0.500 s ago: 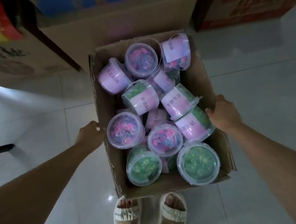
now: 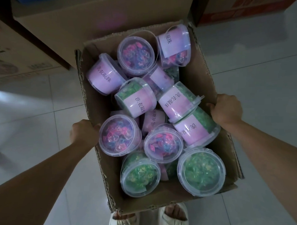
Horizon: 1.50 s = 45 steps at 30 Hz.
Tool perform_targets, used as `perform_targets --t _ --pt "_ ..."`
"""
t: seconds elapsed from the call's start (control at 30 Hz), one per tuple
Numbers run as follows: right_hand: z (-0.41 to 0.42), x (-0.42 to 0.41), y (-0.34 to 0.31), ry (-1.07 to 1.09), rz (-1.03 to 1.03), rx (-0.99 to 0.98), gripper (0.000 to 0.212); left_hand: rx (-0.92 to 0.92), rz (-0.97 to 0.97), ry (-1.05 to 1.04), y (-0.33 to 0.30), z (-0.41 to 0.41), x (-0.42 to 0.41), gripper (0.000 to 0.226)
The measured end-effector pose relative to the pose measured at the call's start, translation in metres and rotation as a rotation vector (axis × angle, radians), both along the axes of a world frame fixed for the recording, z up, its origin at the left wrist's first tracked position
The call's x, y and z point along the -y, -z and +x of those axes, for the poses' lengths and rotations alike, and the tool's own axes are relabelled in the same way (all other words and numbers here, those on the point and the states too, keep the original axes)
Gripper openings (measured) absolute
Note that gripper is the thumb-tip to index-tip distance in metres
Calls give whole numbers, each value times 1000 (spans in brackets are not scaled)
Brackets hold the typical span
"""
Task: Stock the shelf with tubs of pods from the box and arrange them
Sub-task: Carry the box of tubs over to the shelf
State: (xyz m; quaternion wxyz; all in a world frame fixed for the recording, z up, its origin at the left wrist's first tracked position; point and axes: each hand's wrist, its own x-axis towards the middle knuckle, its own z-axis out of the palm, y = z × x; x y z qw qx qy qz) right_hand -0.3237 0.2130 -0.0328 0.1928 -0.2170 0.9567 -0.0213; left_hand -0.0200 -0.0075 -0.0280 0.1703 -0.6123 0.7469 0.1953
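Two hands are holding an open cardboard box (image 2: 202,73) by its side walls. The left hand (image 2: 83,134) is curling its fingers over the left rim, and the right hand (image 2: 226,109) is gripping the right rim the same way. Many clear tubs of pods are lying inside the box in a messy pile, some upright and some tipped on their sides. A tub of green pods (image 2: 201,171) is sitting at the near right corner, and another green tub (image 2: 139,174) is beside it on the left. A tub of pink and blue pods (image 2: 120,135) is leaning just by the left hand. Purple labels are showing on the tipped tubs. Big brown cartons (image 2: 12,54) are standing on the pale tiled floor (image 2: 260,61) beyond the box, close to its far end. Two feet in white sandals (image 2: 173,217) are showing under the near edge.
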Motion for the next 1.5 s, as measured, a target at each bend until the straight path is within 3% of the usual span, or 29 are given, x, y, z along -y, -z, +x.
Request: perform_targets --t 0.27,0.5,0.8,1.3,1.5 --pt "12 -16 -30 -27 -80 0 24 -10 -28 97 -39 -6 1 43" --pt "38 -64 -107 47 -79 35 29 39 10 262 -124 -9 -19 43" --pt "52 -111 -261 173 -9 -26 23 -8 41 340 -245 -24 -27 46" --pt "50 -142 -540 386 -59 -126 26 -209 -41 599 -520 -108 1 34" --pt "29 -166 -619 474 -108 -212 44 -262 -87 712 -592 -165 -8 33"
